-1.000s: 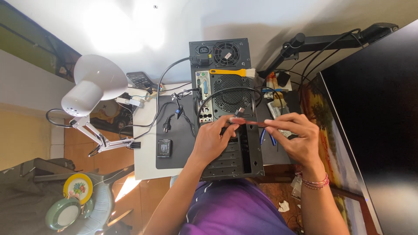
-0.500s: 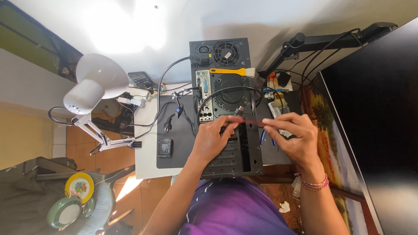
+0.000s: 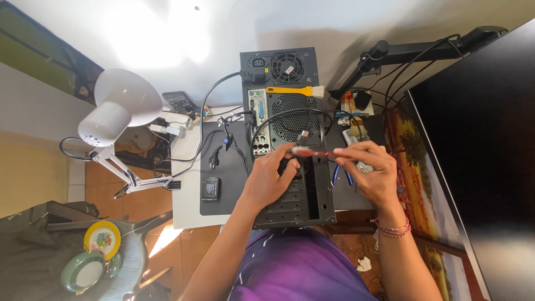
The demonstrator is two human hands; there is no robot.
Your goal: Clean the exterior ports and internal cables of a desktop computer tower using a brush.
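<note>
A black desktop computer case (image 3: 290, 111) lies on the desk with its rear panel facing up. My left hand (image 3: 270, 178) and my right hand (image 3: 373, 173) hold a thin red cable (image 3: 317, 152) stretched between them just above the case's rear slots. The left fingers pinch its pale end near the ports; the right fingers grip its other end. A black cable (image 3: 284, 114) loops over the case's fan grille. An orange-handled brush (image 3: 292, 90) rests across the case near the power supply.
A white desk lamp (image 3: 114, 108) stands at the left. A black mat (image 3: 220, 167) holds a small black device (image 3: 210, 188) and a plug. Blue-handled pliers (image 3: 341, 175) lie right of the case. A monitor (image 3: 479, 156) on an arm fills the right side.
Both hands stay over the case with the red cable between them. The view has shifted very slightly; nothing else has moved.
</note>
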